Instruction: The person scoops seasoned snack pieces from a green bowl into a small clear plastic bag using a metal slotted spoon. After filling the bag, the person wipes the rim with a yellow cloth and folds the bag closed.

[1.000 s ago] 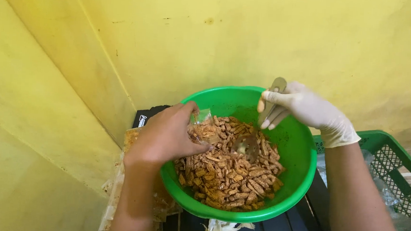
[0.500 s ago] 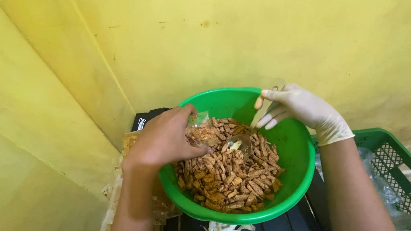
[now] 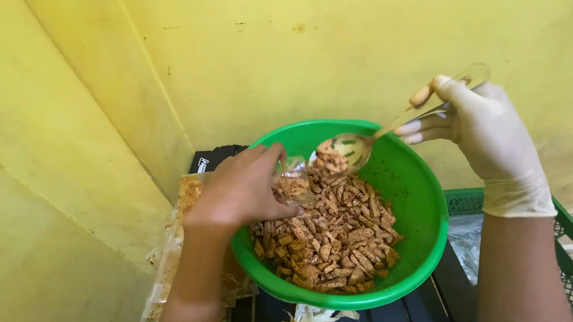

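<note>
A green plastic bowl (image 3: 423,209) holds several brown seasoned snack strips (image 3: 334,240). My left hand (image 3: 242,188), bare, reaches over the bowl's left rim and holds a small clear plastic bag (image 3: 293,178) open above the strips. My right hand (image 3: 484,133), in a white glove, grips the handle of a metal spoon (image 3: 350,148). The spoon's bowl is loaded with strips and tips at the mouth of the bag.
Yellow walls meet in a corner close behind the bowl. Filled clear packets (image 3: 188,195) lie to the left under my forearm. A green plastic crate (image 3: 572,265) stands at the right. Dark boxes (image 3: 217,157) sit beneath the bowl, with white wrappers (image 3: 306,321) in front.
The spoon dipped into the strips, came up loaded and now rests at the bag's mouth. My right hand has risen higher and to the right.
</note>
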